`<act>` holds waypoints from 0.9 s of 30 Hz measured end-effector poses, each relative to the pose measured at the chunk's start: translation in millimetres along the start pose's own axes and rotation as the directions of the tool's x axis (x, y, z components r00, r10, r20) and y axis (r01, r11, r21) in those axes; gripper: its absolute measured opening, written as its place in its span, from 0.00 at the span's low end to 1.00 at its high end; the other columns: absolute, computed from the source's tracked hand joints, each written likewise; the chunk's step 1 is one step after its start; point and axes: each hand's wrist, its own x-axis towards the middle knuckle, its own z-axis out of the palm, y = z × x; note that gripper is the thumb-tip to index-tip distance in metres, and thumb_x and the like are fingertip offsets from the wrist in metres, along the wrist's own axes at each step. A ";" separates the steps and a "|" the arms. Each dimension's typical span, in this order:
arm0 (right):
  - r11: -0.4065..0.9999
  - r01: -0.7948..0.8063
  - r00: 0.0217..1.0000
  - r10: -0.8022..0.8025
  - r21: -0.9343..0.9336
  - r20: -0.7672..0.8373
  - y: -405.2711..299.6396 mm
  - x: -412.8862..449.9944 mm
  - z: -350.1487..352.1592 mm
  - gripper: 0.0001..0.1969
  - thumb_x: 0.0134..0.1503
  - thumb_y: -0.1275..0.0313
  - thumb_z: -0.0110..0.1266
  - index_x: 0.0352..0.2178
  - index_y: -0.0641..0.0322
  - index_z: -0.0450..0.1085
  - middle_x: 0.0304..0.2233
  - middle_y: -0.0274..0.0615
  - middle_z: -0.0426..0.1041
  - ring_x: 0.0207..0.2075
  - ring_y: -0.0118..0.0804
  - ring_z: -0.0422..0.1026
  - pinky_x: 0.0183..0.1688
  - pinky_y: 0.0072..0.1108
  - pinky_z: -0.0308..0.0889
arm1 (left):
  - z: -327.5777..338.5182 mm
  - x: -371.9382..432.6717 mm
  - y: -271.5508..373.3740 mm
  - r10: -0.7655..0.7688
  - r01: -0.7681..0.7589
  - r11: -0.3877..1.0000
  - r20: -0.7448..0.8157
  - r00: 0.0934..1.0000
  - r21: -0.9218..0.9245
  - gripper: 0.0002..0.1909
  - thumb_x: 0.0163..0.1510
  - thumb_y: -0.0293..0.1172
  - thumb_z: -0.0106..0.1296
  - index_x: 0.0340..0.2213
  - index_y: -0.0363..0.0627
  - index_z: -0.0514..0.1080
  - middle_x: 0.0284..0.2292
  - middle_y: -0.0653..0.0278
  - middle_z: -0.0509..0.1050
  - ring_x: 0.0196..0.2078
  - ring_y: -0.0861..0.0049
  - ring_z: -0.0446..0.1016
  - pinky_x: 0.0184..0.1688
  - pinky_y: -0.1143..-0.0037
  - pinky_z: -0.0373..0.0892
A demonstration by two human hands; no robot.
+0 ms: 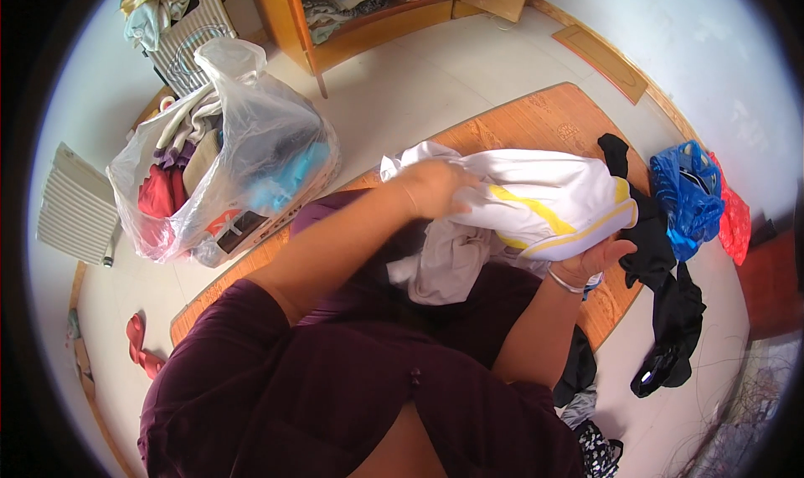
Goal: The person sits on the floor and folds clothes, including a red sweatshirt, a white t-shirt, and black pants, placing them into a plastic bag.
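Observation:
A white garment with yellow stripes (pixel 553 195) is stretched across in front of me, above my lap. Its bunched end with the pale purple and yellow trim rests in my right hand (pixel 593 261), which wears a silver-coloured bangle and has its thumb spread out. Motion blurs my left hand (pixel 440 189), which lies against the garment's near left part; its fingertips are hard to make out against the cloth. Below the garment, a crumpled light grey-white cloth (pixel 449 264) sits on my lap.
An orange-brown mat (pixel 502 120) lies under me. Left of it stands a clear plastic bag of clothes (pixel 276 120). Black clothing (pixel 675 327), a blue plastic bag (pixel 688 195) and a red bag (pixel 732 214) are on the right. An open wooden cabinet (pixel 377 35) stands ahead; a red slipper (pixel 141 346) lies left.

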 end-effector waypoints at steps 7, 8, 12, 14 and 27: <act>0.989 0.139 0.989 -0.142 0.053 0.053 -7.6 -14.6 34.5 0.45 0.49 0.39 0.49 0.59 0.58 0.50 0.61 0.44 0.53 0.61 0.42 0.53 0.62 0.39 0.50 | 66.4 -12.8 19.0 -0.179 0.176 0.984 0.097 0.979 0.040 0.24 0.47 0.42 0.54 0.45 0.49 0.67 0.35 0.57 0.75 0.38 0.60 0.74 0.39 0.66 0.70; 0.991 0.133 0.979 -0.136 0.027 0.151 -15.1 -15.9 35.4 0.44 0.50 0.40 0.49 0.59 0.58 0.50 0.61 0.44 0.53 0.61 0.42 0.53 0.62 0.38 0.50 | 66.5 -14.3 15.1 -0.182 0.179 0.983 0.093 0.979 0.039 0.24 0.47 0.42 0.54 0.45 0.49 0.67 0.35 0.57 0.75 0.38 0.60 0.74 0.39 0.66 0.70; 0.983 0.186 0.976 -0.184 -0.003 0.113 -58.7 -8.7 37.9 0.38 0.53 0.48 0.52 0.58 0.59 0.52 0.60 0.43 0.54 0.61 0.43 0.53 0.62 0.40 0.48 | 18.7 -9.1 -8.1 -0.324 0.335 0.940 -0.129 0.937 0.071 0.16 0.48 0.41 0.49 0.35 0.42 0.72 0.35 0.54 0.76 0.37 0.62 0.76 0.38 0.65 0.72; 0.988 0.129 0.984 -0.138 0.085 0.111 -77.3 11.6 53.3 0.27 0.54 0.60 0.55 0.51 0.64 0.61 0.57 0.46 0.59 0.58 0.44 0.59 0.61 0.40 0.51 | -35.3 -6.7 -33.3 -0.373 0.444 0.871 -0.306 0.876 0.211 0.20 0.49 0.42 0.47 0.40 0.42 0.69 0.34 0.53 0.75 0.36 0.61 0.75 0.37 0.65 0.72; -0.407 0.298 0.944 0.262 -0.864 0.202 -160.9 150.2 100.7 0.25 0.54 0.72 0.52 0.54 0.65 0.59 0.53 0.50 0.64 0.53 0.38 0.64 0.55 0.24 0.57 | -301.7 -10.5 42.1 -0.035 0.456 0.819 -0.763 0.646 0.349 0.08 0.50 0.29 0.44 0.32 0.44 0.70 0.30 0.51 0.75 0.36 0.56 0.74 0.39 0.63 0.68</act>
